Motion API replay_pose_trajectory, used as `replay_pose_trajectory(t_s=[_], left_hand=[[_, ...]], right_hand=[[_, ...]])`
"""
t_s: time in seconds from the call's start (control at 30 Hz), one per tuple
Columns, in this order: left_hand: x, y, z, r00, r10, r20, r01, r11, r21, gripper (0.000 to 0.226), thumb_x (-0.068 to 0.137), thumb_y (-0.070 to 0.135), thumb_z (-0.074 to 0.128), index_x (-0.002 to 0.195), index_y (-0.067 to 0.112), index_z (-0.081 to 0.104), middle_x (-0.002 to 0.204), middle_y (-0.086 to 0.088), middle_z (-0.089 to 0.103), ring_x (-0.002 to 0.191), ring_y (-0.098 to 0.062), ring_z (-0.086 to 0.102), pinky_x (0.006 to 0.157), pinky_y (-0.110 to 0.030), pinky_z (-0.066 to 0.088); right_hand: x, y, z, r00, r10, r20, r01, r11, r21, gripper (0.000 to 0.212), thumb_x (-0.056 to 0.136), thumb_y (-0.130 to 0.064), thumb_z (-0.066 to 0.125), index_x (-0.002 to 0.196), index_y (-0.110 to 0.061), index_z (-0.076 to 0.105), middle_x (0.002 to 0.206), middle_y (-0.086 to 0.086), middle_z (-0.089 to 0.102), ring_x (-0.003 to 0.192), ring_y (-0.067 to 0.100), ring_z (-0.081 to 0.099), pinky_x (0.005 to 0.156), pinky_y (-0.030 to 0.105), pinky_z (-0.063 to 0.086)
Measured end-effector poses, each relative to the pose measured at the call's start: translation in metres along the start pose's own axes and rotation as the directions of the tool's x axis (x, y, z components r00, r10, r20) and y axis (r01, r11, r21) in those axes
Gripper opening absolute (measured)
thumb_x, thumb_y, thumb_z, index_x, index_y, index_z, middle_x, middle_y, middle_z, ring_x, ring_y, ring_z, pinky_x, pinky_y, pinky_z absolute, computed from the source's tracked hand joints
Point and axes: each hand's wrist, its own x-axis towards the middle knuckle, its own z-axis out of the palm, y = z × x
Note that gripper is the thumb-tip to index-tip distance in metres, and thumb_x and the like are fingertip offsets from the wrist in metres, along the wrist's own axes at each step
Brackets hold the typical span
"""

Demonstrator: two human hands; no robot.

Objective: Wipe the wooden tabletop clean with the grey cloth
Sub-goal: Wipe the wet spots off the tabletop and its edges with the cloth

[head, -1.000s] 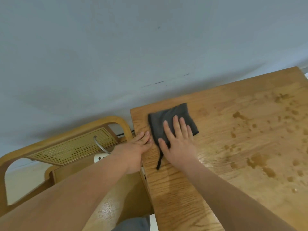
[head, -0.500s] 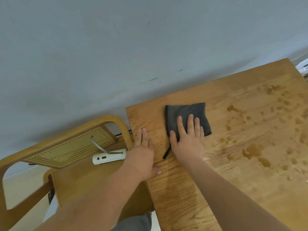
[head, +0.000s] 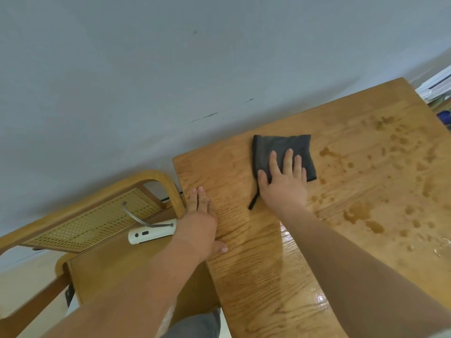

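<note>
Grey cloth (head: 280,148) lies folded flat on the wooden tabletop (head: 268,276), near the table's far edge and toward its left end. Its outline is roughly square and slightly skewed, so no clear long axis can be read. One corner points toward the right, at the wet spots (head: 361,213). A thin dark loop (head: 253,202) trails from the cloth's near left corner toward the person.

Right hand (head: 284,181) lies palm down on the near half of the cloth, fingers spread and extended toward the wall (head: 170,81); the far half of the cloth is uncovered. The hand presses flat and grips nothing.

Left hand (head: 199,218) lies palm down on bare wood at the table's left edge, fingers together, well apart from the cloth and touching only the tabletop.

Brown wet spots are scattered over the tabletop to the right of the cloth. A glossy wet streak shows beside the right forearm.

Left of the table stands a wooden chair (head: 97,213) with a white device (head: 151,234) on its seat.
</note>
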Motion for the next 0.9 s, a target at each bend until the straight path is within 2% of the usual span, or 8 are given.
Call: replay_pose_trajectory(t_s=[0.17, 0.27, 0.33, 0.43, 0.5, 0.7, 0.8, 0.9], left_hand=[[-0.004, -0.003, 0.001, 0.999, 0.014, -0.036, -0.016, 0.999, -0.043, 0.133, 0.08, 0.076, 0.065, 0.159, 0.001, -0.012, 0.16, -0.022, -0.035, 0.152, -0.037, -0.026, 0.128, -0.045, 0.01], [-0.006, -0.004, 0.002, 0.999, 0.017, -0.042, -0.019, 0.999, -0.051, 0.133, 0.08, 0.076, 0.065, 0.159, 0.003, -0.013, 0.16, -0.02, -0.035, 0.153, -0.036, -0.025, 0.127, -0.045, 0.012], [-0.006, -0.003, 0.002, 0.999, 0.017, -0.042, -0.019, 0.998, -0.052, 0.133, 0.08, 0.077, 0.064, 0.158, 0.003, -0.014, 0.161, -0.019, -0.035, 0.153, -0.035, -0.024, 0.127, -0.046, 0.014], [-0.008, -0.001, 0.003, 0.999, 0.0, -0.041, -0.001, 0.999, -0.045, 0.134, 0.079, 0.078, 0.064, 0.158, 0.002, -0.012, 0.162, -0.018, -0.033, 0.154, -0.034, -0.022, 0.127, -0.046, 0.016], [-0.009, 0.003, 0.002, 0.999, -0.01, -0.048, 0.008, 0.999, -0.048, 0.135, 0.078, 0.078, 0.066, 0.158, 0.001, -0.011, 0.163, -0.019, -0.031, 0.155, -0.035, -0.019, 0.127, -0.047, 0.018], [-0.021, 0.023, 0.001, 0.995, -0.067, -0.069, 0.061, 0.995, -0.076, 0.128, 0.087, 0.058, 0.072, 0.157, 0.006, -0.023, 0.161, -0.018, -0.039, 0.153, -0.037, -0.024, 0.128, -0.052, 0.007], [-0.05, 0.046, 0.031, 0.932, 0.136, -0.337, -0.148, 0.989, -0.01, 0.116, 0.092, 0.021, 0.069, 0.157, 0.023, -0.027, 0.159, -0.001, -0.047, 0.149, -0.029, -0.036, 0.127, -0.052, 0.004], [-0.074, 0.08, 0.072, 0.868, 0.422, -0.261, -0.391, 0.906, 0.163, 0.102, 0.098, 0.028, 0.061, 0.159, 0.03, -0.02, 0.169, 0.002, -0.026, 0.149, -0.018, -0.034, 0.12, -0.04, -0.022]], right_hand=[[-0.081, 0.006, 0.048, 0.948, -0.317, -0.01, 0.315, 0.945, -0.095, 0.068, 0.105, -0.062, 0.012, 0.164, -0.032, -0.003, 0.172, 0.01, -0.014, 0.157, 0.029, -0.018, 0.128, 0.051, 0.0], [-0.065, 0.057, 0.033, 0.9, -0.432, 0.064, 0.436, 0.878, -0.199, 0.067, 0.101, -0.068, 0.003, 0.159, -0.041, -0.018, 0.17, 0.002, -0.025, 0.156, 0.022, -0.024, 0.128, 0.048, 0.003], [-0.045, 0.085, 0.013, 0.948, -0.306, 0.083, 0.317, 0.927, -0.2, 0.068, 0.098, -0.07, -0.002, 0.156, -0.044, -0.025, 0.167, -0.001, -0.031, 0.154, 0.019, -0.028, 0.128, 0.046, 0.001], [-0.043, 0.088, 0.01, 0.998, -0.021, 0.052, 0.027, 0.993, -0.116, 0.07, 0.101, -0.066, 0.008, 0.162, -0.039, -0.013, 0.17, 0.003, -0.024, 0.157, 0.024, -0.019, 0.128, 0.047, 0.001], [-0.057, 0.07, 0.019, 0.998, 0.044, 0.04, -0.041, 0.996, -0.081, 0.068, 0.104, -0.061, 0.012, 0.163, -0.035, -0.01, 0.171, 0.006, -0.022, 0.157, 0.028, -0.017, 0.128, 0.048, -0.001], [-0.159, 0.038, 0.071, 0.977, -0.211, 0.017, 0.211, 0.975, -0.07, 0.068, 0.104, -0.055, 0.013, 0.163, -0.031, -0.011, 0.171, 0.011, -0.019, 0.157, 0.03, -0.02, 0.127, 0.052, -0.001], [-0.204, 0.058, 0.091, 0.942, -0.333, 0.032, 0.334, 0.941, -0.05, 0.067, 0.106, -0.052, 0.023, 0.165, -0.026, 0.003, 0.172, 0.012, -0.008, 0.158, 0.031, -0.013, 0.126, 0.053, 0.002], [-0.214, 0.094, 0.084, 0.883, -0.465, 0.064, 0.468, 0.883, -0.04, 0.069, 0.107, -0.053, 0.024, 0.165, -0.023, 0.002, 0.171, 0.006, -0.014, 0.157, 0.025, -0.019, 0.126, 0.052, 0.0]])
